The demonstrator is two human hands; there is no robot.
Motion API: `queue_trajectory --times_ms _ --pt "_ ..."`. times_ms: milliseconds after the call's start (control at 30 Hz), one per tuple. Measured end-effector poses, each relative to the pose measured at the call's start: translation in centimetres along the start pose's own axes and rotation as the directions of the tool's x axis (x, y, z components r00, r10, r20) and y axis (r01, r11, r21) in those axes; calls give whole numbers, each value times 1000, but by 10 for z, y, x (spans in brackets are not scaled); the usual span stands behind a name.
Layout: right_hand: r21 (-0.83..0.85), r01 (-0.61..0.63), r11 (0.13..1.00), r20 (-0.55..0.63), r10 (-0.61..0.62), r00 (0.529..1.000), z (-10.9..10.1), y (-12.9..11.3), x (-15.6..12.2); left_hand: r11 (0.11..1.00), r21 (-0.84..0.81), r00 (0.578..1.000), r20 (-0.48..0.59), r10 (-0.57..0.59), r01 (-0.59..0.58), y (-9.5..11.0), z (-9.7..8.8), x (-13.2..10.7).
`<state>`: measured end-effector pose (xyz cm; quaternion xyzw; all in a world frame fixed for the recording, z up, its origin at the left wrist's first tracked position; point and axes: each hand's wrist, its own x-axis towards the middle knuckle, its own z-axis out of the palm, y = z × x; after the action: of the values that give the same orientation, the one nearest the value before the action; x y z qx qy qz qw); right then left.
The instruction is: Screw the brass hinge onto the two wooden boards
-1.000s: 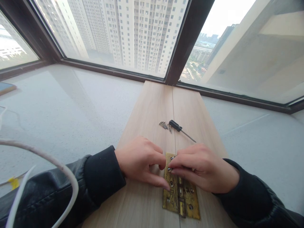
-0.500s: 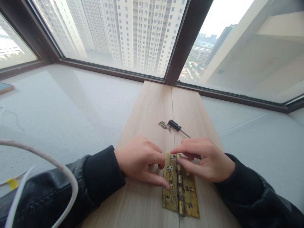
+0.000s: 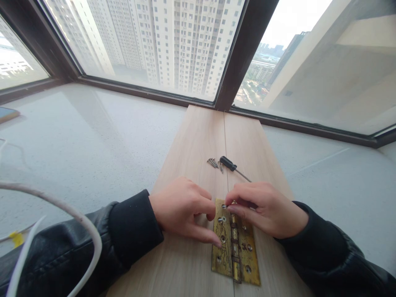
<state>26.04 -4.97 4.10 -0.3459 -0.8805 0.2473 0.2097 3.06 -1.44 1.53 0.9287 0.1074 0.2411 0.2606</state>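
Note:
A brass hinge [image 3: 235, 245] lies flat across the seam of two light wooden boards [image 3: 198, 148], near their front edge. My left hand [image 3: 182, 212] rests on the board with its fingers curled, fingertips pressing the hinge's left leaf. At the hinge's top edge my right hand [image 3: 262, 208] pinches thumb and forefinger together on a small screw. Both arms wear black leather sleeves. A few screws sit in the hinge's holes.
Farther along the boards lie several loose screws [image 3: 214, 163] and a small black-handled screwdriver [image 3: 233, 167]. The boards rest on a pale stone sill [image 3: 93, 132] under dark-framed windows. A white cable [image 3: 62, 210] loops at the left; a flat object [image 3: 8, 114] lies at the far left.
My right hand pulled back from the hinge's left leaf to its top edge and closed its fingertips into a pinch there. The left hand and hinge stayed put.

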Motion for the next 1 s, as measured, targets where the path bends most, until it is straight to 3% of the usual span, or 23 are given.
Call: queue_trajectory --times_ms 267,567,1000 --pt "28 42 999 18 -43 999 0 2 -1 1000 -7 1000 -1 -5 5 1 0 0" --pt "-38 -5 999 9 6 1000 2 1 0 1000 -7 1000 0 1 -1 0 0 1" --pt "7 58 998 -6 -58 998 1 2 2 1000 -7 1000 -6 0 0 0 0 0"
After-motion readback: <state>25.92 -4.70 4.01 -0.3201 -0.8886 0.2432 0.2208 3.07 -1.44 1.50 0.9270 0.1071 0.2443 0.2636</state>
